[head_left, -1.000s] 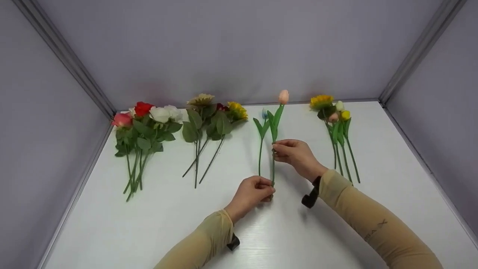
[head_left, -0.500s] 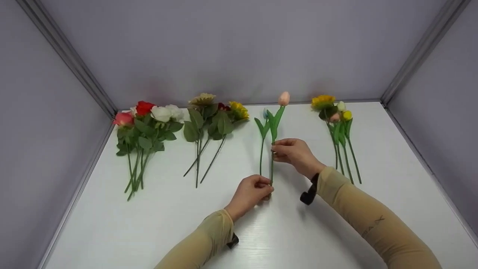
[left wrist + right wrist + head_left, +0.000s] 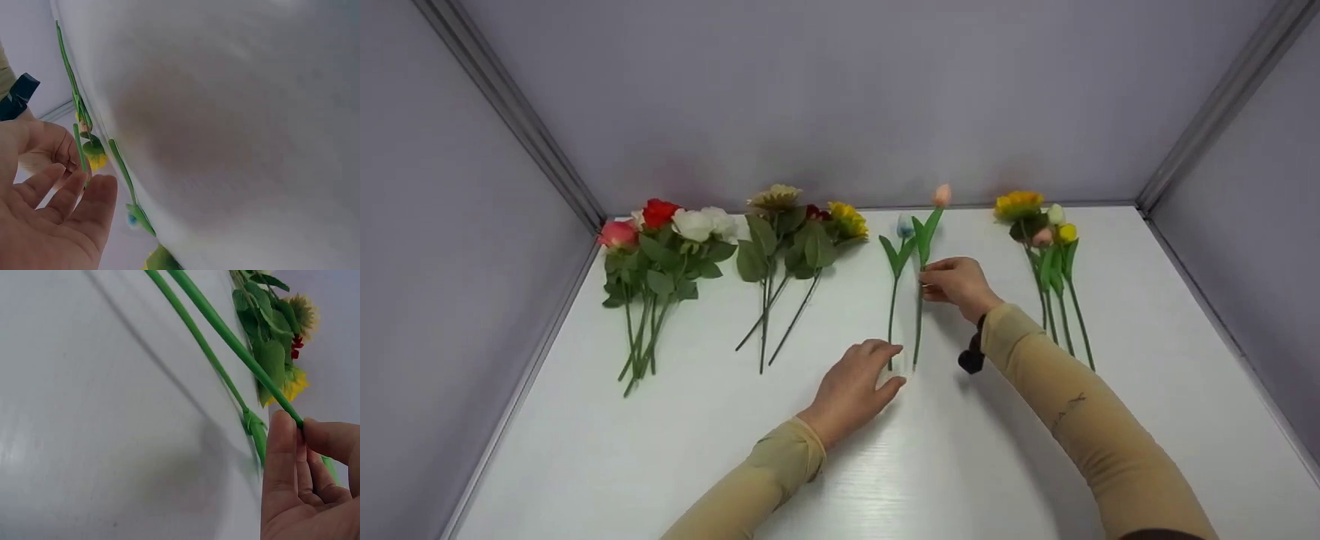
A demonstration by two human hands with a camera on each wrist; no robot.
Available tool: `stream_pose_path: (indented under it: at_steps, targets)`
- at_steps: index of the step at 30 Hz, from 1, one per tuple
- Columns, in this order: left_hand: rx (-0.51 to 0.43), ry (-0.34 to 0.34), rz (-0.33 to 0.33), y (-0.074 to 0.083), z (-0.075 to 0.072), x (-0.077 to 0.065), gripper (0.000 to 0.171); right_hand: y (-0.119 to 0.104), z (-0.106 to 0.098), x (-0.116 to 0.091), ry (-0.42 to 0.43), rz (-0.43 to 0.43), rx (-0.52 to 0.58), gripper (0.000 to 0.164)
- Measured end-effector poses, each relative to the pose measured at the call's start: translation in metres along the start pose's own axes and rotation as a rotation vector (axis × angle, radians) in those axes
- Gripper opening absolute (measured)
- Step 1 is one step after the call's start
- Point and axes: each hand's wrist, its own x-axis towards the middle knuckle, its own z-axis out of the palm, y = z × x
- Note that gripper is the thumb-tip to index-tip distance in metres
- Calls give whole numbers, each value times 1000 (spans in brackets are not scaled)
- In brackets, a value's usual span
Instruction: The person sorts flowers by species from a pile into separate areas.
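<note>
Between thumb and fingers my right hand [image 3: 960,285] pinches the stem of a pink tulip [image 3: 942,196], just below its leaves. The right wrist view shows this green stem [image 3: 242,354] held a little above the table. My left hand [image 3: 851,382] is spread beside the lower end of that stem, thumb and fingers apart, with nothing in its grasp. A blue tulip [image 3: 905,226] lies on the table just left of the pink one. Its stem's lower end runs close to my left fingers. In the left wrist view the left fingers [image 3: 93,208] are loosely bent.
On the white table [image 3: 870,480], a bunch of roses [image 3: 660,262] lies at the left. Right of it are several leafy stems with a yellow sunflower [image 3: 849,220]. A sunflower [image 3: 1018,205] and several tulips [image 3: 1065,235] lie at the right. Grey walls [image 3: 840,97] enclose the table.
My left hand has let go of the pink tulip's lower stem and opened. The right hand has moved slightly away, towards the back wall, still pinching the stem.
</note>
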Motion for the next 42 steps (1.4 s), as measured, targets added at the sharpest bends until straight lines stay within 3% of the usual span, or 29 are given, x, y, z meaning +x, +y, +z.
stream_pose_path:
  at_steps: [6,12,26,34,42]
  targets:
    - [115,-19,45,-5,-1,-4,50,7,3,14,8,40,-74,32]
    - [194,-72,20,-11,-4,-8,61,11,9,18,-31,55,-155,31]
    - [239,-151,52,1,-9,5,74,14,-2,13,-45,-11,-210,29]
    - [296,-163,141,15,-9,17,74,5,-44,4,20,-35,-244,35]
    - [357,-183,221,43,-5,38,78,0,-122,-9,159,-95,-346,41]
